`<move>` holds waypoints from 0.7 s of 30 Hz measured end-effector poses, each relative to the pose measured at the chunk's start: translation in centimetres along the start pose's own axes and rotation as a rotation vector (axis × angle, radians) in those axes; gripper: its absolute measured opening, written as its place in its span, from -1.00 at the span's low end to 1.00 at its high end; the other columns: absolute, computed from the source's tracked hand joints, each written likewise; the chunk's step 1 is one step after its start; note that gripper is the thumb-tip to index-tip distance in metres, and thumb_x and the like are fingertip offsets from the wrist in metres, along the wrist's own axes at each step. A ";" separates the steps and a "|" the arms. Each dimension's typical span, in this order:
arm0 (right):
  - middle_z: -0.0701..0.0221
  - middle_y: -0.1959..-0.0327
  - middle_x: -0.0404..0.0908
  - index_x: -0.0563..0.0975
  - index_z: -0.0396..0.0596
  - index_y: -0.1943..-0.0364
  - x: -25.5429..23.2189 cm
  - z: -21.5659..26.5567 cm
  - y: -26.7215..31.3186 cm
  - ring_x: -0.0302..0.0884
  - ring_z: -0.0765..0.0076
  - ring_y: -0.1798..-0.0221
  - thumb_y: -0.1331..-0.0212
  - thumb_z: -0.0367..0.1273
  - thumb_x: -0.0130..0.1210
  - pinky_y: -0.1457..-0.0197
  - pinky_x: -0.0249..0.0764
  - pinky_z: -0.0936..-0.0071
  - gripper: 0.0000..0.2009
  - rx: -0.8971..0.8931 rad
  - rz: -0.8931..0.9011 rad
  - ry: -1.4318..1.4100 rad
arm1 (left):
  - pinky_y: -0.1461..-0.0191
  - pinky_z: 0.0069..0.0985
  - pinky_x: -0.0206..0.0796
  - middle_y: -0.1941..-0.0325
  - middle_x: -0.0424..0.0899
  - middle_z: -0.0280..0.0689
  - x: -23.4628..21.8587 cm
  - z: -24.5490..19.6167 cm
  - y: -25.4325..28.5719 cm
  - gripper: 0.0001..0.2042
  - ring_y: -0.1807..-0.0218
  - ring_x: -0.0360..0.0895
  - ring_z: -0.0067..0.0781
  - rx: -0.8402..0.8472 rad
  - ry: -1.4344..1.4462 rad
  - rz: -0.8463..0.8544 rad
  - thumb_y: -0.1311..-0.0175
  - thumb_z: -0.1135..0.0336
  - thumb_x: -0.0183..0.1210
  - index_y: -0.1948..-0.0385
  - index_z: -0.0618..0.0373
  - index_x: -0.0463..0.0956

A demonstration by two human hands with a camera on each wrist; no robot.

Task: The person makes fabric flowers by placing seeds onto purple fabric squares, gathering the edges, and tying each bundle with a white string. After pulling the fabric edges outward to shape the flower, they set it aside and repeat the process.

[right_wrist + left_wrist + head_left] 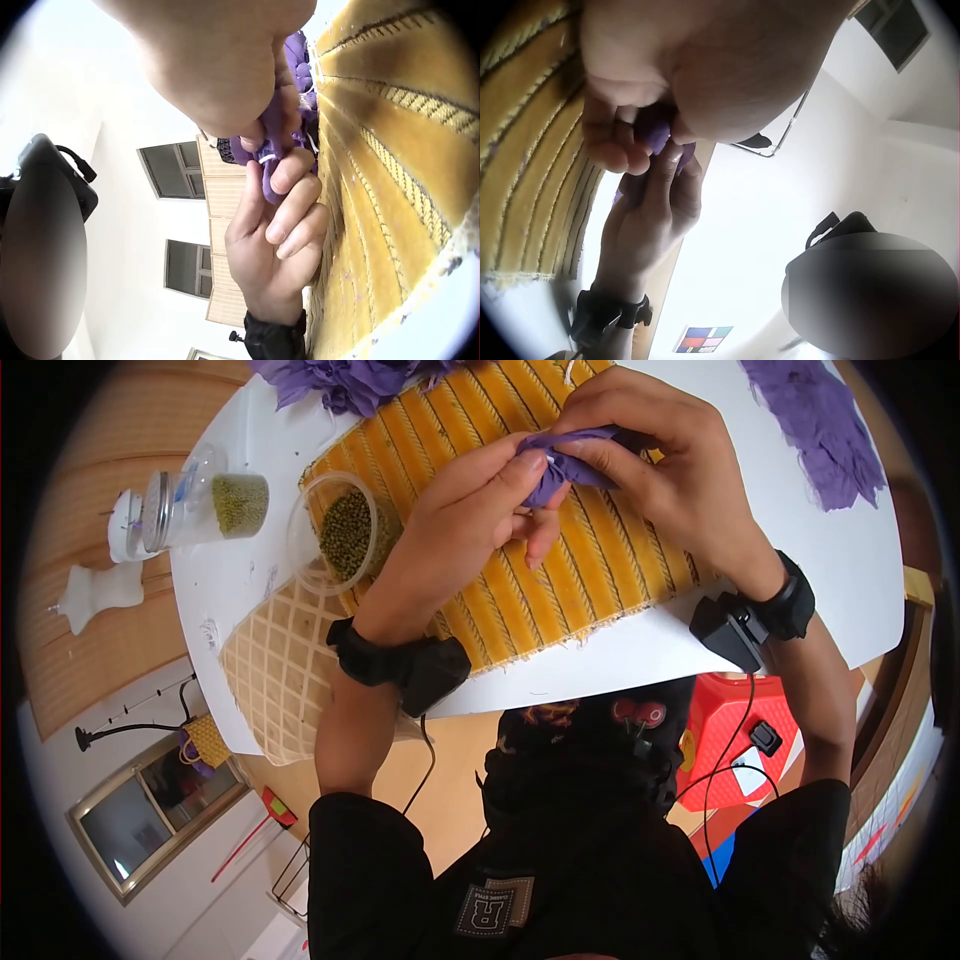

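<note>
Black shirt [600, 880] with short sleeves [362, 850], patch [487, 908] with big R, black strap [360, 650] and chunky box [437, 672] behind left hand [455, 525], matching pair behind right hand [685, 465], thin black wires [428, 760]

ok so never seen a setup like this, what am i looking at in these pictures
No robot here, just a person with a small camera strapped to each wrist. The wide picture looks down from a head-worn camera; the other two come from the left and right wrists. The left hand and right hand each have a grip on one crumpled purple piece; cloth or paper, I can't tell. Below them a yellow striped mat lies on a white table. Near the left wrist is a clear tub of small green grains, with a lidded jar beyond it.
</note>
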State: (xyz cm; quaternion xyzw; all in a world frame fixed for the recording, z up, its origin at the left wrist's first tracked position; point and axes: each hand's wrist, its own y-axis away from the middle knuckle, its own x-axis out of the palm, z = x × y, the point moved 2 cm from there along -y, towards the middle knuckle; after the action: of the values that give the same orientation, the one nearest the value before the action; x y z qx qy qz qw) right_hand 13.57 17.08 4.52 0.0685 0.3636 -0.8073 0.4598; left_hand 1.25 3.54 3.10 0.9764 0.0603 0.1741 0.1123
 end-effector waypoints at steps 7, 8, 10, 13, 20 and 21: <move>0.33 0.17 0.58 0.63 -0.20 0.29 0.8 -1.1 0.9 0.59 0.31 0.25 -0.06 -0.52 0.20 0.15 0.52 0.51 -0.88 -0.044 -0.063 0.114 | 0.27 -0.58 0.24 0.27 0.46 -0.26 0.0 0.7 -0.7 -0.69 0.41 0.37 -0.48 0.120 -0.007 -0.140 -0.49 0.26 -0.17 0.03 0.37 0.36; 0.34 0.20 0.58 0.63 -0.18 0.31 0.8 -1.0 0.9 0.59 0.25 0.29 0.00 -0.52 0.21 0.20 0.51 0.49 -0.86 -0.056 -0.117 0.121 | 0.24 -0.59 0.26 0.23 0.48 -0.24 0.0 0.7 -0.7 -0.68 0.39 0.39 -0.48 0.138 -0.011 -0.144 -0.48 0.28 -0.16 -0.03 0.39 0.35; 0.34 0.18 0.57 0.64 -0.18 0.31 1.0 -0.6 1.0 0.59 0.27 0.30 0.00 -0.53 0.20 0.21 0.51 0.49 -0.86 -0.013 -0.133 0.100 | 0.22 -0.59 0.27 0.20 0.49 -0.23 0.0 0.7 -0.7 -0.66 0.37 0.40 -0.47 0.164 -0.015 -0.149 -0.48 0.30 -0.15 -0.08 0.42 0.34; 0.34 0.16 0.57 0.64 -0.19 0.32 1.0 -0.6 1.1 0.59 0.32 0.31 -0.01 -0.53 0.19 0.25 0.49 0.52 -0.87 0.044 -0.144 0.064 | 0.18 -0.62 0.29 0.14 0.56 -0.20 -0.2 0.8 -0.8 -0.65 0.30 0.48 -0.48 0.184 -0.090 -0.210 -0.45 0.35 -0.09 -0.14 0.43 0.35; 0.31 0.18 0.56 0.61 -0.24 0.36 1.2 -0.7 1.2 0.53 0.45 0.36 -0.10 -0.49 0.15 0.35 0.39 0.59 -0.91 0.264 -0.102 -0.072 | 0.17 -0.68 0.34 0.18 0.67 -0.27 0.1 0.6 -0.6 -0.72 0.26 0.54 -0.65 0.271 -0.201 -0.356 -0.37 0.40 0.05 -0.03 0.33 0.52; 0.31 0.18 0.56 0.61 -0.24 0.36 1.2 -0.6 1.1 0.53 0.45 0.36 -0.10 -0.49 0.15 0.35 0.39 0.59 -0.91 0.263 -0.103 -0.070 | 0.14 -0.66 0.34 0.13 0.67 -0.23 0.2 0.5 -0.5 -0.71 0.19 0.54 -0.64 0.269 -0.219 -0.370 -0.38 0.42 0.02 -0.05 0.35 0.51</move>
State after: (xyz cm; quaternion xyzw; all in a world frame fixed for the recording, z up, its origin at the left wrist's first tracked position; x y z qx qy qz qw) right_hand 13.63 16.28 2.90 0.0811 0.2415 -0.8723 0.4173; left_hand 1.55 3.98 2.53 0.9680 0.2481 0.0344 0.0171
